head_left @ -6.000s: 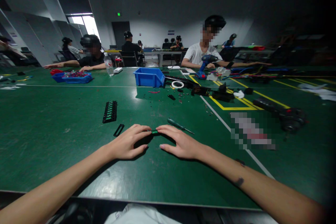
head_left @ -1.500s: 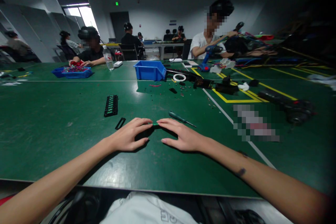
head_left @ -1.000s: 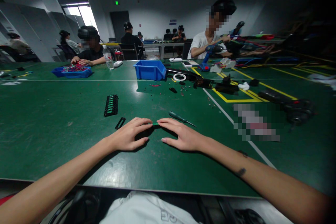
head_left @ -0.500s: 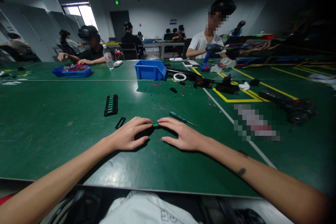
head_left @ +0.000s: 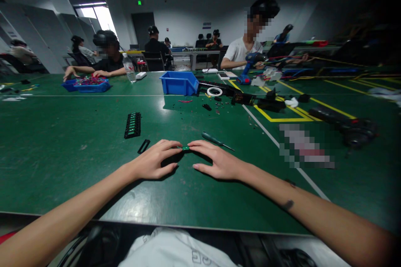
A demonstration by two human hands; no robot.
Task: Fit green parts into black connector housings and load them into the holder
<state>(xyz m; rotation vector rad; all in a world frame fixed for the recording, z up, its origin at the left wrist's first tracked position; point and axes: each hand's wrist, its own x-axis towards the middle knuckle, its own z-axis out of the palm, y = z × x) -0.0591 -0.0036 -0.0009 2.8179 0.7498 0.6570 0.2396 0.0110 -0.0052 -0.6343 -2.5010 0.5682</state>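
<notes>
The left hand (head_left: pixel 158 160) and right hand (head_left: pixel 217 160), thumbs spread from fingers, seemingly touch a small green piece (head_left: pixel 186 148) between them. A screwdriver (head_left: pixel 213 138) lies just beyond the right.

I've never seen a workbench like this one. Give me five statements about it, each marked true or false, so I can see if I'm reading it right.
1. Fingertips of both the left hand and the right hand are at one small green-and-black strip. True.
2. The screwdriver with a dark green handle is gripped in the right hand. False: the screwdriver lies on the green tabletop, just beyond that hand.
3. A black, slotted rectangular frame lies near the left hand. True.
4. The clear plastic bottle lies on its side. False: the bottle stands upright.
5. An open blue plastic bin stands to the right of the bottle. True.
</notes>
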